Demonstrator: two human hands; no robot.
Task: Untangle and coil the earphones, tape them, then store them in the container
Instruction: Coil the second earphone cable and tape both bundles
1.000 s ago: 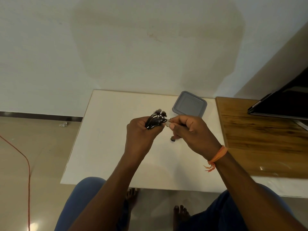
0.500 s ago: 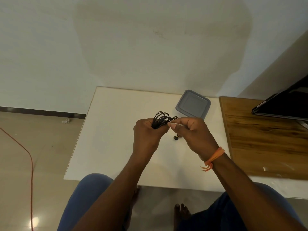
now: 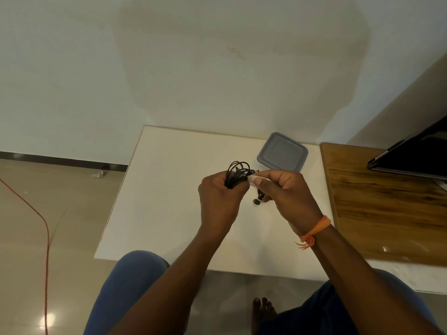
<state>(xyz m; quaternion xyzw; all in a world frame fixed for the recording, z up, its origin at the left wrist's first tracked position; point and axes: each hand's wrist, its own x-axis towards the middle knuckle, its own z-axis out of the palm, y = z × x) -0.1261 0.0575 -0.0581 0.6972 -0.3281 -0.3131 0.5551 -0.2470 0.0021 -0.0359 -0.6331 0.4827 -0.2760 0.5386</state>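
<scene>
at frame centre, left hand point(image 3: 221, 198) still fisted round coiled earphones point(image 3: 238, 174); right hand point(image 3: 281, 193) now pinching pale tape point(image 3: 252, 177) against the bundle, earbud dangling below. taping apparently underway. closed container point(image 3: 282, 152) waiting upper right on white table point(image 3: 169, 189).

white table point(image 3: 169, 201): grey lidded container point(image 3: 281, 152), wooden board point(image 3: 387, 213).

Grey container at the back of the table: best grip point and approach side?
Probably the near rim of the grey container, reached from the front right. It lies flat on the white table with low sloped edges, so there is little besides the rim to pinch. The right hand is closest, but it holds the earphones together with the left hand.
</scene>
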